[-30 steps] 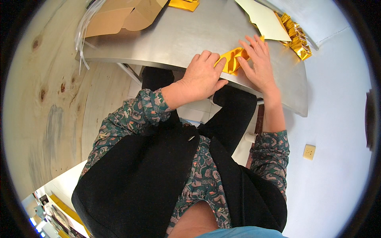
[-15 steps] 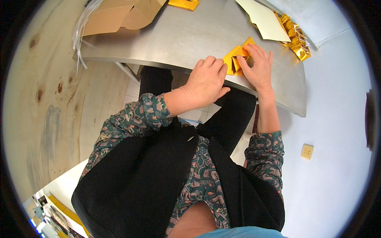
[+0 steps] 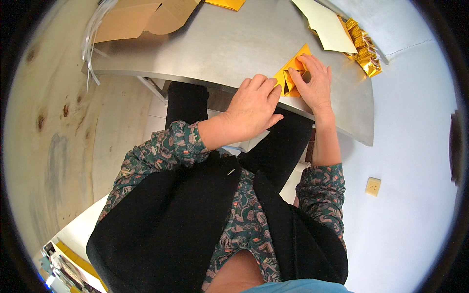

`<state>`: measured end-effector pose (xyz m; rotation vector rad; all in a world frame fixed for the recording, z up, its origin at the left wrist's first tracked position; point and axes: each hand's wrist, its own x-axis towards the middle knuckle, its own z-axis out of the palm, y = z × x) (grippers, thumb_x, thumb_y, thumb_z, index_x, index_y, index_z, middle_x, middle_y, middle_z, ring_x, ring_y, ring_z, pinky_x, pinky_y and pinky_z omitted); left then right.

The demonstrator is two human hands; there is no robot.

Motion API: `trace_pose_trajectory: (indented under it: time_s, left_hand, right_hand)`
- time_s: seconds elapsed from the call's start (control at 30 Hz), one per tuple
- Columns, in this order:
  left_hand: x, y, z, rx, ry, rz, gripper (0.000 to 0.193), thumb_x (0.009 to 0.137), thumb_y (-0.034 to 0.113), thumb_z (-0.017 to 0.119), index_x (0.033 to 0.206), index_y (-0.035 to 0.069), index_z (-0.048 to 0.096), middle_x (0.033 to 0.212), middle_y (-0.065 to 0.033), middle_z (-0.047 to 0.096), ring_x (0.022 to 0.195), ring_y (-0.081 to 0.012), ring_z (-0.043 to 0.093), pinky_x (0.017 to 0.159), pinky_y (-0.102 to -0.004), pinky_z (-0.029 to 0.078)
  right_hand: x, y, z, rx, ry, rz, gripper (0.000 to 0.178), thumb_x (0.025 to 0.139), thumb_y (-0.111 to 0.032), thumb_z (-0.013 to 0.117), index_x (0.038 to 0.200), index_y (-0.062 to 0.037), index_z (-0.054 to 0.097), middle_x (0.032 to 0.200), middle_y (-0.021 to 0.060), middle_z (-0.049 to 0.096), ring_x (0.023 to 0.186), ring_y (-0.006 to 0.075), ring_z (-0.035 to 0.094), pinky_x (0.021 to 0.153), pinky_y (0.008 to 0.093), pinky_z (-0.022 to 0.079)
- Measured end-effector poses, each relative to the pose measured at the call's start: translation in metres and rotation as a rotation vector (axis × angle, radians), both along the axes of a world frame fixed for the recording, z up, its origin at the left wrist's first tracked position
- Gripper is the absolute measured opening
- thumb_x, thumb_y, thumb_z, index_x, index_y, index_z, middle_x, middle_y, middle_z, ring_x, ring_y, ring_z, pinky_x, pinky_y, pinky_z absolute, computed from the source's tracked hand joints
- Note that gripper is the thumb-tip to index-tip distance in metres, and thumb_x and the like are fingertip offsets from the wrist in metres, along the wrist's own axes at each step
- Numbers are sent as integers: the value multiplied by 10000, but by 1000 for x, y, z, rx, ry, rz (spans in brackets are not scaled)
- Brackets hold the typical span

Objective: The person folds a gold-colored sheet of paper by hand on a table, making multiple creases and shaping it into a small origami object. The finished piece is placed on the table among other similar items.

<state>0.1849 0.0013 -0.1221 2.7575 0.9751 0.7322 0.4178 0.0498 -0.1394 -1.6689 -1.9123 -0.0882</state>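
A piece of gold foil paper [image 3: 292, 73], partly folded, lies on the grey metal table [image 3: 220, 44] near its front edge. My left hand [image 3: 251, 110] rests at the table's edge with its fingertips pressing the paper's left side. My right hand [image 3: 315, 85] lies over the right side of the paper, fingers bent and pinching a fold. Much of the paper is hidden under both hands.
A pile of folded gold foil pieces [image 3: 362, 46] lies at the table's far right, beside a pale yellow sheet [image 3: 327, 24]. Flattened brown cardboard [image 3: 137, 19] and clear plastic strips [image 3: 93, 34] sit at the far left. Another gold sheet [image 3: 227, 4] is at the top edge.
Both hands have shifted slightly away from me along the table with the gold paper. The right hand's fingers have curled onto a fold, and the paper looks folded narrower than before.
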Motion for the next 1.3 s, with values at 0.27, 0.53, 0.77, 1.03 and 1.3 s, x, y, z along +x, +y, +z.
trace_pose_trajectory:
  time_s: [0.27,0.53,0.77,1.03,1.3]
  left_hand:
    - [-1,0,-4,26,-15,5,679,779,337,808,1284,-65,594,1307,-166,554,1196,-319,501,986,-418,447]
    - [-3,3,-5,83,-47,-14,661,790,347,800,1261,-73,602,1223,-142,556,1135,-284,494,950,-389,428]
    - [-11,2,-2,84,-41,-18,673,791,341,798,1276,-79,596,1236,-143,556,1140,-283,494,949,-389,429]
    - [-19,2,3,16,-24,-31,672,789,323,800,1308,-51,596,1314,-145,563,1184,-295,509,984,-398,445]
    - [-19,4,6,42,33,-46,656,795,315,799,1307,-42,597,1300,-144,572,1138,-287,527,962,-394,463]
  right_hand:
    - [-3,-2,2,-44,13,-27,478,865,-433,717,1225,-119,689,1352,61,644,1355,263,506,1186,641,193]
    - [-4,-2,3,-70,33,-45,498,861,-453,717,1238,-129,685,1355,61,641,1353,272,507,1185,639,196]
    - [-13,-4,7,-100,28,-75,518,857,-469,716,1249,-131,679,1352,65,641,1344,276,513,1181,645,196]
    - [-18,-6,12,-102,36,-53,502,853,-462,719,1223,-125,681,1334,62,648,1322,277,528,1165,660,210]
    - [-19,-7,9,-84,13,-86,495,853,-450,719,1227,-128,683,1334,57,649,1316,268,531,1169,639,214]
